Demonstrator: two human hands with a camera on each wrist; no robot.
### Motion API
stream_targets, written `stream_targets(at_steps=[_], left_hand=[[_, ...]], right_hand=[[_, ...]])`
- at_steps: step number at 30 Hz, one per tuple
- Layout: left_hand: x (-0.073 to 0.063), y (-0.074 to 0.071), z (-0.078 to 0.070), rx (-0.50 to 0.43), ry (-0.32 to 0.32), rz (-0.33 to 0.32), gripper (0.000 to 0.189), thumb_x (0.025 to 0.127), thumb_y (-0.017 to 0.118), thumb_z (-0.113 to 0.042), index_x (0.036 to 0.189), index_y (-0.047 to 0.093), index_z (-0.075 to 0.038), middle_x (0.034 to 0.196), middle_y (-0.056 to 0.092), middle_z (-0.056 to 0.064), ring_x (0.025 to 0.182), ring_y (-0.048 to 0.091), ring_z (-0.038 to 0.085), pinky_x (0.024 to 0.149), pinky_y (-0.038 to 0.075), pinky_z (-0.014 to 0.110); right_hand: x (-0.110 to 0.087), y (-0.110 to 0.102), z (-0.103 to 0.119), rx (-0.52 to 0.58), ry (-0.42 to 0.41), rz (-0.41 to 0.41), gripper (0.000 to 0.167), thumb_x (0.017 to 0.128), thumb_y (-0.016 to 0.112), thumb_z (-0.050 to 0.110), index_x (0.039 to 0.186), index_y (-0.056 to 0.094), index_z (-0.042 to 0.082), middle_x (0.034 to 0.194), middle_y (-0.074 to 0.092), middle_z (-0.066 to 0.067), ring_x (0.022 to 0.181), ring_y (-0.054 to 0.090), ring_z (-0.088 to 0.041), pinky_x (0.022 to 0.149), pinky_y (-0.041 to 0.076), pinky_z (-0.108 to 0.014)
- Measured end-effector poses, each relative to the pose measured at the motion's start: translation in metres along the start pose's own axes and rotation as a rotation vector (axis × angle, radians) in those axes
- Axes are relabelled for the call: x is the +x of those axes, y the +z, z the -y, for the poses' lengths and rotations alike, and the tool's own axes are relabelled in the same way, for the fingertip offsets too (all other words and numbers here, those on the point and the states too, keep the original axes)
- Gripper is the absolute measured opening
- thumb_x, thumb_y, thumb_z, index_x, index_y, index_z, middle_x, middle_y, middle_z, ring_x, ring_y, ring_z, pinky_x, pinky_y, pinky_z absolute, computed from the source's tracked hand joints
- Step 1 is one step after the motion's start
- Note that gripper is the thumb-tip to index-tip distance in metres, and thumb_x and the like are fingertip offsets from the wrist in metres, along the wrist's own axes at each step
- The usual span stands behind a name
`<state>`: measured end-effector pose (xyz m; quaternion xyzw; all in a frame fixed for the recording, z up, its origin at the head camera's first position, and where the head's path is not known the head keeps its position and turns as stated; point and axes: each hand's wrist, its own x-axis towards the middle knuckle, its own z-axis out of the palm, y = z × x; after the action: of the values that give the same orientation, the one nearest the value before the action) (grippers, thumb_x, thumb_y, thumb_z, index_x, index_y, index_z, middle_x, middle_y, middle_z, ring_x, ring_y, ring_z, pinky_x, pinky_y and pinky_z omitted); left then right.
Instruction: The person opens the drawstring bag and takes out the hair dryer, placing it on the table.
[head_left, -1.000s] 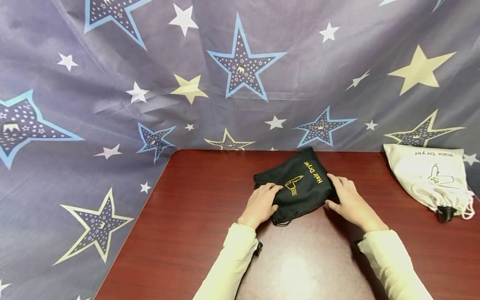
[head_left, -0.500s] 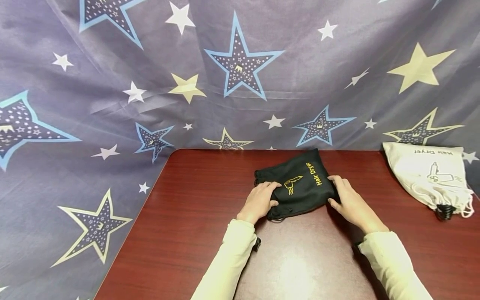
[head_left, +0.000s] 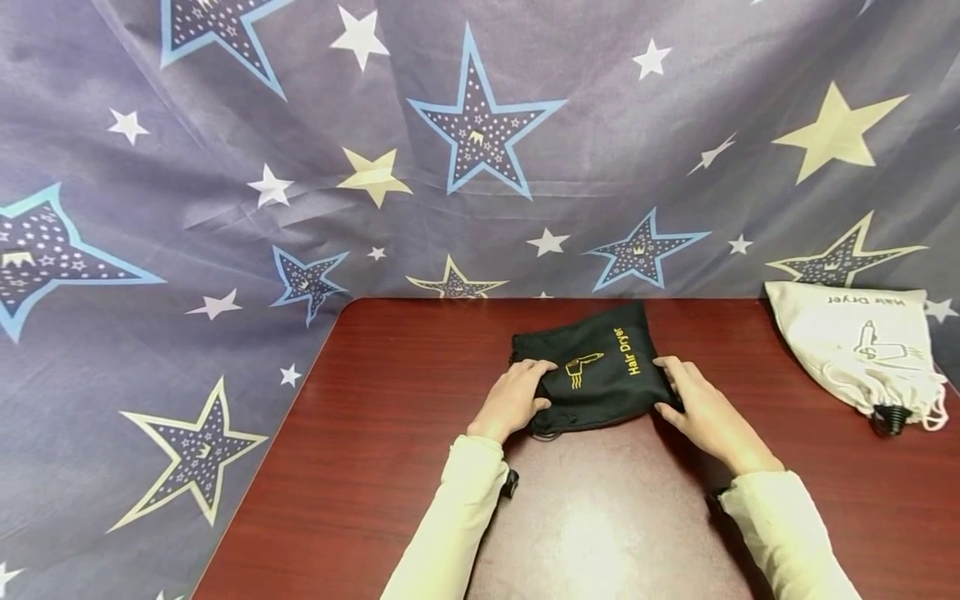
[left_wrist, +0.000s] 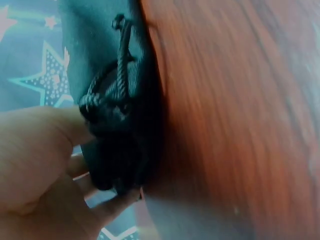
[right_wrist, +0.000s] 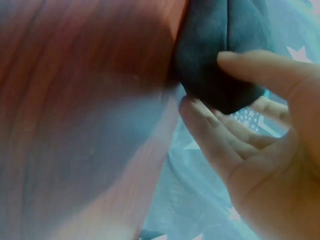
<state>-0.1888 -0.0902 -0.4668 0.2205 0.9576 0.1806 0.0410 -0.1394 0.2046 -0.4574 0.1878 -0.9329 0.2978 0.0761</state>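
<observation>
A black drawstring pouch (head_left: 600, 367) with yellow "Hair Dryer" lettering and a dryer drawing lies on the table near its back edge. My left hand (head_left: 512, 398) holds its gathered left end, fingers on top and thumb at the near side. In the left wrist view, the knotted cord (left_wrist: 122, 65) shows beside the thumb. At the opposite end my right hand (head_left: 701, 412) grips the pouch's right edge. The right wrist view shows my thumb pressed on the black cloth (right_wrist: 210, 55), with the fingers reaching round the far side. What the pouch contains is hidden.
A white drawstring pouch (head_left: 855, 350), also marked "Hair Dryer", lies at the right of the dark red table (head_left: 360, 467), a black ribbed piece (head_left: 890, 419) poking from its mouth. A star-patterned curtain (head_left: 300, 150) hangs behind and to the left.
The black pouch has turned slightly clockwise between my hands, its near left corner drawing in. Both hands stay on it, the left shifting a little to the left. The white pouch has not moved.
</observation>
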Motion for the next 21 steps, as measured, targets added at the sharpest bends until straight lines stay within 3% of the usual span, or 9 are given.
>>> stream_targets(at_steps=[8,16,21], left_hand=[[-0.013,-0.010,0.018,-0.066,-0.023,-0.027,0.057,0.092,0.071,-0.022,0.144,0.048,-0.013,0.141,0.053,0.009,0.134,0.048,0.026,0.109,0.041,0.042],[-0.025,-0.014,0.038,-0.109,-0.092,-0.087,0.047,0.092,0.072,-0.017,0.135,0.057,-0.005,0.132,0.060,0.012,0.123,0.058,0.026,0.101,0.047,0.044],[-0.025,-0.012,0.042,-0.119,-0.090,-0.105,0.041,0.090,0.073,-0.017,0.129,0.064,-0.006,0.126,0.064,0.009,0.118,0.061,0.026,0.100,0.048,0.043]], right_hand=[[-0.007,-0.010,-0.006,0.056,0.054,0.086,0.058,0.088,0.071,0.006,0.137,0.041,-0.002,0.127,0.060,-0.026,0.103,0.066,-0.038,0.089,0.051,-0.055],[-0.013,-0.011,-0.003,0.067,0.135,0.065,0.054,0.090,0.070,0.010,0.132,0.038,-0.004,0.111,0.068,-0.027,0.099,0.068,-0.039,0.084,0.050,-0.058],[-0.016,-0.007,-0.002,0.053,0.126,0.015,0.038,0.089,0.071,0.009,0.117,0.046,0.001,0.104,0.069,-0.020,0.094,0.070,-0.036,0.078,0.051,-0.055]])
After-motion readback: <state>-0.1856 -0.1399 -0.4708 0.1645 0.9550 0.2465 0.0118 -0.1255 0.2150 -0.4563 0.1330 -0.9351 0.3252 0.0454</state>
